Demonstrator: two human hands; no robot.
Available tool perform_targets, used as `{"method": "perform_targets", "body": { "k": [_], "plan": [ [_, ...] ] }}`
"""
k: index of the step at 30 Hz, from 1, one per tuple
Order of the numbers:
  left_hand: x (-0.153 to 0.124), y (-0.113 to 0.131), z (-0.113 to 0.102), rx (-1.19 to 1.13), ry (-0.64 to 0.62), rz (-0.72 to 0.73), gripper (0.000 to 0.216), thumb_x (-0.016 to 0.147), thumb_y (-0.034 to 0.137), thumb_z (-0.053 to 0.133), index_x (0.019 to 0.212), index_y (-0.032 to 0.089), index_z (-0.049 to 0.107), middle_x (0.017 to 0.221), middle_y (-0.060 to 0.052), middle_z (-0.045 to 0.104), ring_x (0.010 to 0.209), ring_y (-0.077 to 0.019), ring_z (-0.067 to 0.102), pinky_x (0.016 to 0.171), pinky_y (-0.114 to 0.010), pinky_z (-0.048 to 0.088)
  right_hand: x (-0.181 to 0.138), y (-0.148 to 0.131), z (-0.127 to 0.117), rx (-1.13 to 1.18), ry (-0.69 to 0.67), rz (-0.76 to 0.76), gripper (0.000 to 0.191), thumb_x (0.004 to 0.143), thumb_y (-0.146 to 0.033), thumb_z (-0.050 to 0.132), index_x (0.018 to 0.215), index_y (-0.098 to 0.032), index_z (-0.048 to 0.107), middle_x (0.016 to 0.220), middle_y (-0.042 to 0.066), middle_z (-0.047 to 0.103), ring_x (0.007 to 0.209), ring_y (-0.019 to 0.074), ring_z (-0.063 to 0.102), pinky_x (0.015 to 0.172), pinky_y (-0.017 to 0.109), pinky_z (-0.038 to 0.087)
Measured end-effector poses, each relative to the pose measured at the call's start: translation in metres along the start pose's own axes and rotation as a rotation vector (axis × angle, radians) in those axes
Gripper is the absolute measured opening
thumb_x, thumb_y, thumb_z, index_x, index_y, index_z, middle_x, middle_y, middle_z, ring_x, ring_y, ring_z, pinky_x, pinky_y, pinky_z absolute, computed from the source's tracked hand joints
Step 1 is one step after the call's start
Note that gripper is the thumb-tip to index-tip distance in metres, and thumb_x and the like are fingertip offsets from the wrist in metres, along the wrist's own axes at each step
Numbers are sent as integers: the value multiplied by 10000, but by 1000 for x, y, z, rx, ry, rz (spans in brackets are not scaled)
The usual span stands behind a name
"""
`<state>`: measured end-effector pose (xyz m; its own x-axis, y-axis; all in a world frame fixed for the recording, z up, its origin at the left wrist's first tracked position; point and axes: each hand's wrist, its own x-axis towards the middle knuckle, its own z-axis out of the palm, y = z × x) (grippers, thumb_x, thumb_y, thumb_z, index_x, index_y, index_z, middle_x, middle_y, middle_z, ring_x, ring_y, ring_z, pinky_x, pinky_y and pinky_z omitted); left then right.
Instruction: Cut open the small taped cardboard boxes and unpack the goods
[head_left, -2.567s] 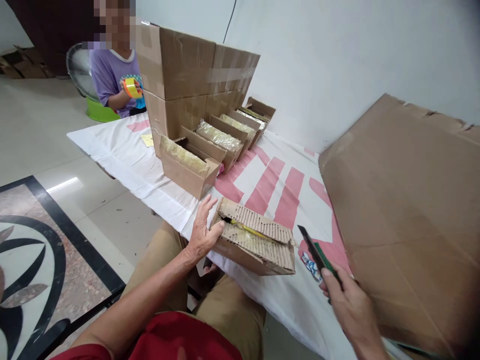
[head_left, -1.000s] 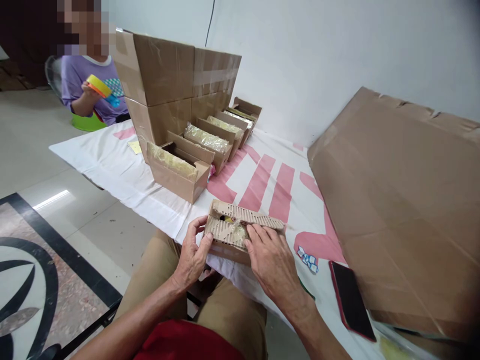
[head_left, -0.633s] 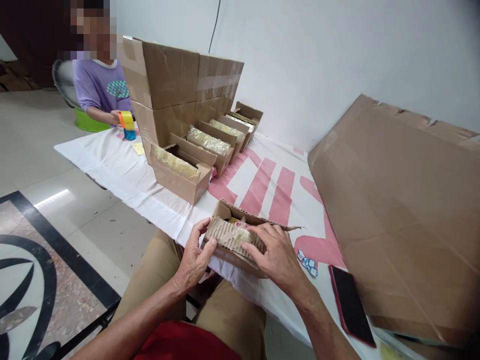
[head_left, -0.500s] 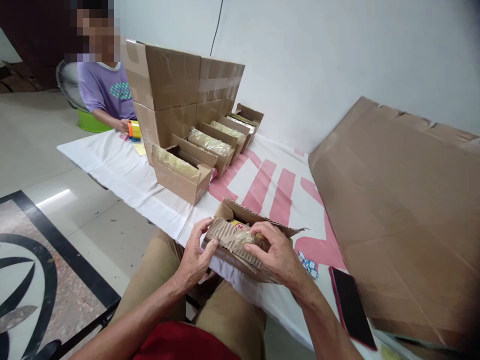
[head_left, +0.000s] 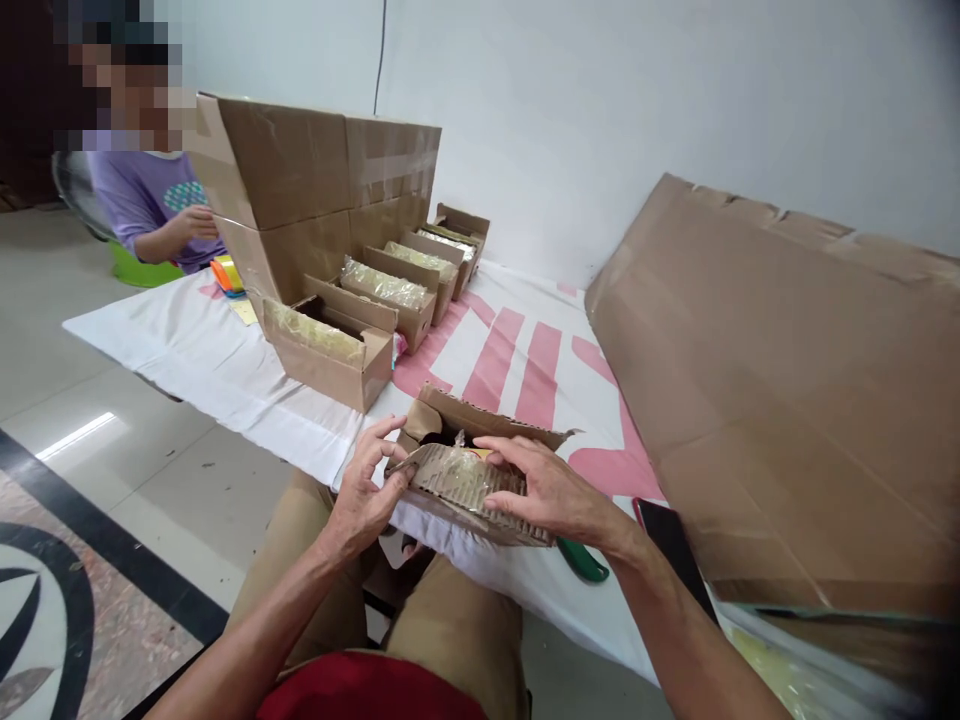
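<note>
A small cardboard box [head_left: 480, 525] sits at the table's front edge in front of me, its back flap standing up. Its torn, corrugated front flap [head_left: 450, 475] carries clear tape and leans over the opening. My left hand [head_left: 373, 490] pinches the left end of that flap between thumb and fingers. At the flap's right part, my right hand [head_left: 544, 490] has its fingers over the top edge and its thumb on the near face. A bit of yellow shows inside, but most of the contents are hidden. Beside the box lies a green handle-like object [head_left: 583, 562].
Several open boxes [head_left: 326, 355] stand in a row before a stack of taped cartons [head_left: 292, 160]. A large cardboard sheet [head_left: 787, 400] leans at the right, near a phone [head_left: 675, 555]. Across the table, a person in a purple shirt [head_left: 161, 200] is beside orange-yellow items [head_left: 227, 274].
My view has swung right. Both hands have shifted on the front flap, which sits differently over the opening. The green object now shows beside the box. The other person's hand has lifted off the orange-yellow item.
</note>
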<state>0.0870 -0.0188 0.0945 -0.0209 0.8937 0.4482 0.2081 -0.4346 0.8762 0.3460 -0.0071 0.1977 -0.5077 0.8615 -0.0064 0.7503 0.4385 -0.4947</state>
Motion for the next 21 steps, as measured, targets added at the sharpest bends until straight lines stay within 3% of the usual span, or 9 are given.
{"method": "perform_targets", "body": {
  "k": [4,8,11,15,17,21],
  "plan": [
    [3,6,0,-31,-80,-41,60,900,279,650,928,227,642,1267,-128,733,1374,-306,577,1105,-487,482,-4,6,4,24,32,-19,344,796,-194,747,1132,-230,686,1148,65,706,1101,246,645,958,400,518],
    [10,14,0,3,-133,-75,441,835,285,722,1265,217,650,1339,-136,703,1252,-279,667,1038,-420,540,-3,3,9,-3,40,-48,247,797,-162,743,1018,-217,646,1039,40,686,1007,230,639,897,370,514],
    [13,15,5,33,-131,-31,261,844,223,663,1097,228,728,1247,-117,747,1218,-273,685,1030,-431,550,-2,0,6,10,3,-90,275,811,-156,732,1068,-209,650,1068,46,697,1009,228,650,906,370,512],
    [10,14,11,-6,-90,-3,114,882,219,616,903,232,727,1194,-121,765,1209,-278,689,1047,-466,545,-5,3,-9,78,-47,-90,569,812,-210,746,1358,-229,588,1281,81,674,1086,237,655,930,380,520],
    [9,14,11,-9,-81,-3,108,891,230,614,894,233,723,1198,-125,764,1214,-278,688,1081,-482,524,-9,9,-16,20,-28,-53,617,810,-238,746,1401,-235,567,1235,74,698,1080,255,645,951,420,503],
    [18,17,2,42,-145,-10,107,863,248,620,907,232,716,1212,-123,760,1194,-284,692,1010,-450,552,-15,18,-22,-91,-35,-30,473,801,-259,736,1263,-247,639,1010,26,729,1006,262,624,944,447,460]
  ]
}}
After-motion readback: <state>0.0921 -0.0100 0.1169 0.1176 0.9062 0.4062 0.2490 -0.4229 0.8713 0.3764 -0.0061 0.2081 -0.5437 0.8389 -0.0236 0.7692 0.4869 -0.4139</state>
